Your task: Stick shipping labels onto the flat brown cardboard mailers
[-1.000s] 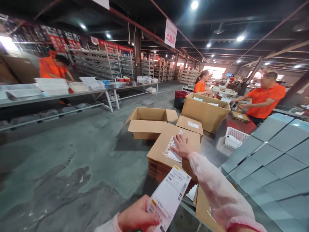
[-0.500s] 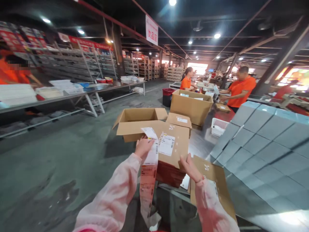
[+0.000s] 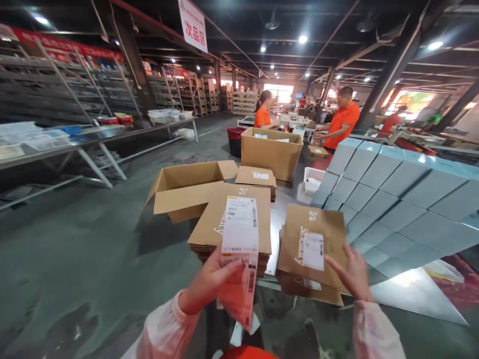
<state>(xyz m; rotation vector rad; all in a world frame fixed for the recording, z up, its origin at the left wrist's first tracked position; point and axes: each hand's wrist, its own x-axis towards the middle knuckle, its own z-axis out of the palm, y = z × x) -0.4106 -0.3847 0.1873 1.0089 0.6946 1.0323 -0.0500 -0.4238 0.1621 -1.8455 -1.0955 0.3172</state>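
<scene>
My left hand is closed on a strip of shipping labels, thumb on its front, with the lower part hanging down. Behind the strip lies a stack of flat folded cardboard boxes with white lettering. My right hand has its fingers apart at the right edge of a labelled flat cardboard box; whether it presses on the box is unclear. A white label is stuck on that box's top. Another labelled flat box shows beneath it, slightly offset.
An open carton stands left of the stack, with a larger carton behind. Pale grey boxes form a high wall at right. A white basket sits beyond. Two people in orange shirts work at the back.
The view has turned right. The labelled flat box has moved from the left stack onto the right pile with my right hand. My left hand has drawn the label strip lower and nearer.
</scene>
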